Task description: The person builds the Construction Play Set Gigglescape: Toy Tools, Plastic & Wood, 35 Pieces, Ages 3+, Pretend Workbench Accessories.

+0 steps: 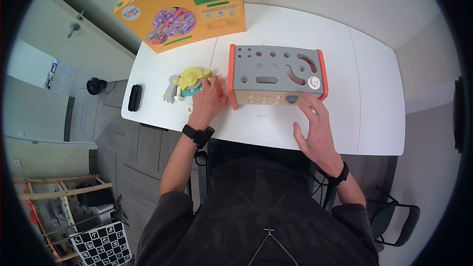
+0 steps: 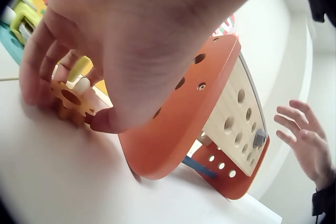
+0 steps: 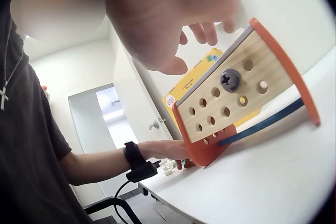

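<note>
Orange, toothed, with a hole through its middle: the gear (image 2: 79, 109) low at the table (image 1: 256, 130), at 9 o'clock from the orange-red end panel (image 2: 184, 113) in the left wrist view. The left grip (image 1: 209, 101), a bare hand, has thumb and curled fingers about it; we read this as a pinch on the gear's edge, though part of the contact is hidden.

Layout, head view, taken from the left grip: toy workbench (image 1: 278, 73) at 2 o'clock, yellow-green parts (image 1: 192, 76) close by at 11 o'clock, orange-yellow box (image 1: 207, 7) farther off at 12 o'clock. A grey bolt (image 3: 230, 80) sits in the workbench's wooden side; a white nut (image 1: 314, 83) lies on its grey top, between 3 and 4 o'clock from the middle.

The right grip (image 1: 319, 130) is spread and holds nothing, at 5 o'clock from the workbench.

Step in hand, in our judgement: picking up the gear. We think the next move calls for a secure pinch, then a lift that clears the end panel just beside it. We also judge the right grip free to steady the workbench.
</note>
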A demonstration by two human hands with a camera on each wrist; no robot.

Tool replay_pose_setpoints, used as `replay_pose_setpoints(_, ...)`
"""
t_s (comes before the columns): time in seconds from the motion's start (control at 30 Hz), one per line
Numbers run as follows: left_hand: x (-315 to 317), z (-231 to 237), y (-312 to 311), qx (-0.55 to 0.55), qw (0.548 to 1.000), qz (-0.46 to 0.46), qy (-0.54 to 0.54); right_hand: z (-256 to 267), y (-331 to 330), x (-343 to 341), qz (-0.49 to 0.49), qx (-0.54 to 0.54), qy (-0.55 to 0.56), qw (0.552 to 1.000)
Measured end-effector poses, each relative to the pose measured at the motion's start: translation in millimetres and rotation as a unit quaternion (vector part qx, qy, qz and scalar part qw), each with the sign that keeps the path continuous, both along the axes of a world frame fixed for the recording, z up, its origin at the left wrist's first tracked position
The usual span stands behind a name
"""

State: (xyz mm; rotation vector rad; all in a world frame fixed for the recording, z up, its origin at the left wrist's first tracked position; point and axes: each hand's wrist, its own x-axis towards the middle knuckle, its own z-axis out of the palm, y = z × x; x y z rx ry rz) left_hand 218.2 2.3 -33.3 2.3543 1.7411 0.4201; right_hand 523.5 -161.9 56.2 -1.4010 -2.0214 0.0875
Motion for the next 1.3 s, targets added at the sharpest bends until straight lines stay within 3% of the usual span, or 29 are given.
replay_pose_setpoints(0.2,3,-12,0,0.048,0.999,-0.015,0.003,7,-4,-15,0.021,-0.014,0.028,0.999)
replay_pose_setpoints(0.3,3,-5,-2,-0.003,1.0,-0.009,0.015,9,-6,-23,0.036,-0.042,0.031,0.998)
replay_pose_setpoints(0.4,0,-9,-6,0.07,0.997,-0.024,-0.02,7,-7,-31,0.057,-0.077,0.063,0.993)
replay_pose_setpoints(0.6,-8,7,-18,-0.034,0.997,0.008,-0.065,1,-8,-47,0.074,-0.223,0.19,0.953)
replay_pose_setpoints(0.7,-10,36,-35,-0.135,0.982,0.056,-0.122,-4,2,-53,0.099,-0.359,0.266,0.889)
replay_pose_setpoints(0.83,-11,57,-72,-0.146,0.966,0.066,-0.204,-50,8,-77,0.176,-0.471,0.385,0.774)
replay_pose_setpoints(0.93,2,67,-101,-0.147,0.958,0.068,-0.237,-51,13,-106,0.136,-0.53,0.562,0.62)
replay_pose_setpoints(1.03,11,72,-120,-0.153,0.962,0.065,-0.217,-63,19,-118,0.18,-0.55,0.651,0.491)
replay_pose_setpoints(1.13,17,67,-129,-0.139,0.969,0.063,-0.194,-76,15,-127,0.184,-0.54,0.689,0.448)
replay_pose_setpoints(1.3,23,56,-131,-0.128,0.97,0.022,-0.208,-79,16,-126,0.138,-0.519,0.701,0.469)
